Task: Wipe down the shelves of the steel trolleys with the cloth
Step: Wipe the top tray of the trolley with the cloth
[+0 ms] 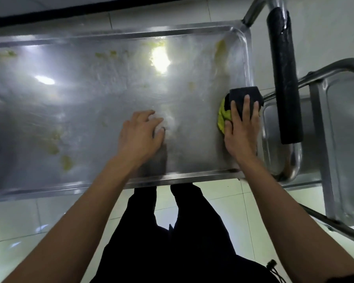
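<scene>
While the right hand (pixel 241 127) presses a cloth (pixel 236 105) flat against the top shelf (pixel 110 103) of a steel trolley, the left hand (pixel 140 135) rests on the bare metal near the middle of the shelf, closer to its near edge. The cloth is black on top with a yellow-green layer bunched beneath, and it sits tight against the right edge of the shelf, about midway along that edge. The right fingers (pixel 246 107) lie fairly straight and close together over the cloth, with the thumb at its left side. The left fingers (pixel 151 117) are spread and slightly bent, holding nothing.

Yellow-green smears (pixel 55 144) still mark the shelf: some near the front left, some along the far edge, and a streak (pixel 220 51) in the far right corner. The surface looks wet and reflects bright ceiling lights.

Several things could go wrong, judging from this view. The cloth already seems loaded with residue, so further strokes may spread the mess rather than lift it. The left palm on wet steel could slip as the person leans in. If the trolley has wheels, which cannot be seen, sideways pressure might roll it into the second trolley (pixel 335 123) just beside its right end. The black padded handle (pixel 284 74) overhangs that end and could catch a wrist on a far-corner stroke.
</scene>
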Available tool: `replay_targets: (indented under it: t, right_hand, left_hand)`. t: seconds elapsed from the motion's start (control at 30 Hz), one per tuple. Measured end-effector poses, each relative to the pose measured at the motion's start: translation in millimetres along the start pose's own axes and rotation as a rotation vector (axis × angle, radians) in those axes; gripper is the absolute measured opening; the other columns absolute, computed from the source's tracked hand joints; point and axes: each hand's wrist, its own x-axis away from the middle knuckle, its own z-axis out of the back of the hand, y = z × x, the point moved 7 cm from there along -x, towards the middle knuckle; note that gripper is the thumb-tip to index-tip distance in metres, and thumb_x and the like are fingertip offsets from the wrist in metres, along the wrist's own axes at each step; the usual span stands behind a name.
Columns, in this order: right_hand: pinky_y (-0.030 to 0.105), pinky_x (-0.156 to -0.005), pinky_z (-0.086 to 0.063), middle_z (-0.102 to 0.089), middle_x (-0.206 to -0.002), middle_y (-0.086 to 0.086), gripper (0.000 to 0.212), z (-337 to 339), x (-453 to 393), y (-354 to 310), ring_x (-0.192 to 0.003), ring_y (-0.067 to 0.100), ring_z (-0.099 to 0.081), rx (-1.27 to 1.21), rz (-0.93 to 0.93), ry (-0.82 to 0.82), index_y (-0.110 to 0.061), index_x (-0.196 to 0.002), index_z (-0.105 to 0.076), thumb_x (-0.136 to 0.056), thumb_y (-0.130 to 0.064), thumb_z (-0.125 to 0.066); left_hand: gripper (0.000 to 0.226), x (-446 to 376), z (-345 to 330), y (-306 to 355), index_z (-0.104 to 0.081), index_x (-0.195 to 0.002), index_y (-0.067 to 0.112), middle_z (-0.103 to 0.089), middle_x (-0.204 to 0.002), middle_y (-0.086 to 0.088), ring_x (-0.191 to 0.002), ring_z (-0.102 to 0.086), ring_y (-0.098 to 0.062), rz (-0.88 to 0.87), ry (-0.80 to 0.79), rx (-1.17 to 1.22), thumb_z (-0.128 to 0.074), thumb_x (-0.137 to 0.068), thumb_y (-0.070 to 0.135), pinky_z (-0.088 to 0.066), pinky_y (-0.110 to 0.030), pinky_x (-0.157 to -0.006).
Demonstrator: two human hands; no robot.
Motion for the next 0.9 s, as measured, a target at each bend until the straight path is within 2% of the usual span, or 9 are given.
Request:
replay_targets:
  t: [0.13,0.23,0.33,0.4,0.5,0.6,0.7,0.9]
  right_hand:
    - [0.056,-0.120,-0.016,0.000,-0.166,0.007,0.057,-4,-5,-34,-0.151,0.037,-0.001,0.030,0.053,-0.025,-0.022,-0.155,-0.024,-0.101,-0.033,-0.039]
    - [0.057,-0.119,-0.017,-0.002,-0.166,0.010,0.056,-12,-13,-85,-0.150,0.039,-0.004,0.053,0.137,-0.054,-0.021,-0.156,-0.025,-0.102,-0.034,-0.039]
    - [0.057,-0.118,-0.017,0.003,-0.166,0.010,0.058,-26,-21,-146,-0.151,0.039,0.001,0.079,0.212,-0.131,-0.024,-0.157,-0.020,-0.103,-0.037,-0.038]
    - [0.058,-0.116,-0.015,0.011,-0.165,0.009,0.060,-37,-30,-187,-0.150,0.038,0.009,0.116,0.295,-0.200,-0.029,-0.158,-0.012,-0.104,-0.040,-0.035]
    - [0.058,-0.118,-0.010,0.018,-0.164,0.004,0.059,-50,-44,-240,-0.150,0.035,0.016,0.156,0.424,-0.272,-0.035,-0.157,-0.007,-0.105,-0.040,-0.032]
    - [0.055,-0.118,-0.008,0.017,-0.165,-0.001,0.057,-62,-53,-283,-0.150,0.032,0.017,0.142,0.522,-0.310,-0.040,-0.156,-0.013,-0.104,-0.037,-0.035]
    - [0.054,-0.118,-0.011,0.012,-0.166,-0.002,0.056,-65,-55,-303,-0.151,0.032,0.013,0.123,0.556,-0.298,-0.041,-0.155,-0.018,-0.103,-0.035,-0.038]
    - [0.049,-0.118,-0.019,0.004,-0.167,-0.001,0.052,-52,-43,-288,-0.153,0.028,0.005,0.033,0.473,-0.183,-0.036,-0.155,-0.023,-0.105,-0.034,-0.037]
  left_hand:
    - [0.036,-1,0,-27,-0.065,-0.123,0.026,-0.048,-0.144,-0.004,-0.132,-0.042,-0.025,-0.028,-0.055,-0.233,-0.049,-0.095,0.039,-0.031,-0.046,-0.102]
    - [0.048,9,-16,-39,-0.051,-0.138,0.025,-0.034,-0.155,-0.007,-0.140,-0.034,-0.027,-0.088,-0.104,-0.324,-0.049,-0.092,0.040,-0.031,-0.048,-0.098]
    - [0.061,14,-32,-45,-0.033,-0.150,0.019,-0.018,-0.164,-0.013,-0.151,-0.018,-0.031,-0.106,-0.148,-0.310,-0.047,-0.094,0.040,-0.033,-0.054,-0.102]
    - [0.065,15,-35,-49,-0.028,-0.154,0.018,-0.014,-0.166,-0.013,-0.152,-0.013,-0.031,-0.114,-0.151,-0.290,-0.046,-0.095,0.041,-0.033,-0.055,-0.104]
    - [0.066,16,-38,-54,-0.027,-0.156,0.015,-0.012,-0.167,-0.012,-0.154,-0.008,-0.030,-0.127,-0.170,-0.232,-0.043,-0.097,0.040,-0.029,-0.055,-0.110]
    - [0.066,16,-35,-56,-0.026,-0.156,0.014,-0.018,-0.165,-0.011,-0.152,-0.011,-0.031,-0.133,-0.180,-0.192,-0.040,-0.098,0.042,-0.025,-0.054,-0.113]
    - [0.065,17,-29,-64,-0.025,-0.156,0.016,-0.021,-0.164,-0.010,-0.151,-0.014,-0.032,-0.149,-0.163,-0.193,-0.040,-0.098,0.041,-0.026,-0.053,-0.111]
    - [0.066,22,-27,-70,-0.020,-0.158,0.019,-0.008,-0.167,-0.009,-0.154,-0.004,-0.029,-0.178,-0.151,-0.212,-0.041,-0.099,0.039,-0.028,-0.054,-0.110]
